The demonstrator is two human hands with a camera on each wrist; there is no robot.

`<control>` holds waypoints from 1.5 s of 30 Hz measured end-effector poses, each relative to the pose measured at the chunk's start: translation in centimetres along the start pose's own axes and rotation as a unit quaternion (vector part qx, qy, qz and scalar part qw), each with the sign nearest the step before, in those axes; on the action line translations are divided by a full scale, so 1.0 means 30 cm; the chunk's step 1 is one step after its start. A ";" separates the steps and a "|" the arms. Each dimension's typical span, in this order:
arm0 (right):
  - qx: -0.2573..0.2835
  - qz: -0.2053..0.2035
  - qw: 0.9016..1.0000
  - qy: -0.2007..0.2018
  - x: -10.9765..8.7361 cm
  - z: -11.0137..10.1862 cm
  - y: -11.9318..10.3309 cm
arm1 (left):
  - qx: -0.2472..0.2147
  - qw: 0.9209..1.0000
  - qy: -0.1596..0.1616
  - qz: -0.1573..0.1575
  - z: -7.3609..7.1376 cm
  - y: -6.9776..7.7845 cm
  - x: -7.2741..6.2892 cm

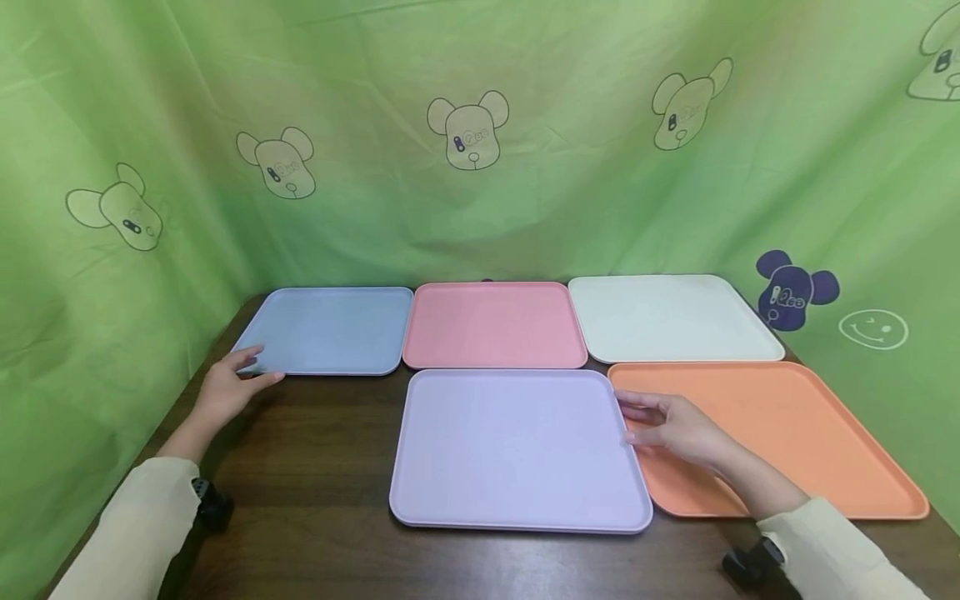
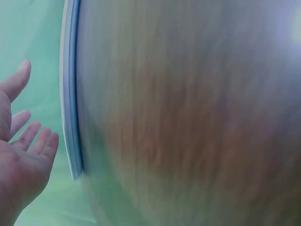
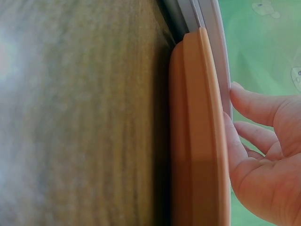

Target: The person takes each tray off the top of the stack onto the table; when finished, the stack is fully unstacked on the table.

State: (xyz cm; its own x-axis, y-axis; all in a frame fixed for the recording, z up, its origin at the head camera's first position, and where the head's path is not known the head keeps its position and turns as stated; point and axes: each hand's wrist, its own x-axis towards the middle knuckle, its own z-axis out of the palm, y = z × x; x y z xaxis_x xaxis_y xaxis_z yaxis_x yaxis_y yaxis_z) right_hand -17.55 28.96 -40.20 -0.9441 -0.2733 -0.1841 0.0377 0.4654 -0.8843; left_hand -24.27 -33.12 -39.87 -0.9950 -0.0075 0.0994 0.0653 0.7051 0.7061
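A light purple tray (image 1: 517,450) lies at the front middle of the table. At its right rim is my right hand (image 1: 678,429), over the orange tray (image 1: 780,442), with fingers loosely bent. In the right wrist view, the thumb of the right hand (image 3: 268,146) touches the purple tray's edge (image 3: 221,61) above the orange tray's side (image 3: 202,132). My left hand (image 1: 228,387), fingers and thumb spread, is at the near left corner of the blue tray (image 1: 330,333). The left wrist view shows the left hand (image 2: 23,150) beside the blue tray's edge (image 2: 70,94); contact I cannot tell.
Behind, a pink tray (image 1: 495,325) and a white tray (image 1: 675,321) continue the back row from the blue one. Dark wooden table (image 1: 315,467) shows at the front left. A green curtain (image 1: 375,217) with printed bear heads hangs behind and along both sides.
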 end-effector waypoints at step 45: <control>-0.021 -0.001 1.000 0.000 -0.002 -0.002 -0.006 | -0.139 0.978 -0.143 0.065 0.466 0.364 -0.175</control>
State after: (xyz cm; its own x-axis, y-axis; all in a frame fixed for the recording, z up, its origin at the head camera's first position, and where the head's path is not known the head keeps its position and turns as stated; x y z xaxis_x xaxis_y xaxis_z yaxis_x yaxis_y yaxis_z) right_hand -17.53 28.94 -40.00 -0.9442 -0.2744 -0.1823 0.0221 0.4994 -0.8661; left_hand -19.39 -15.47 -42.49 -0.9548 0.2957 0.0292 0.1708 0.4658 0.8682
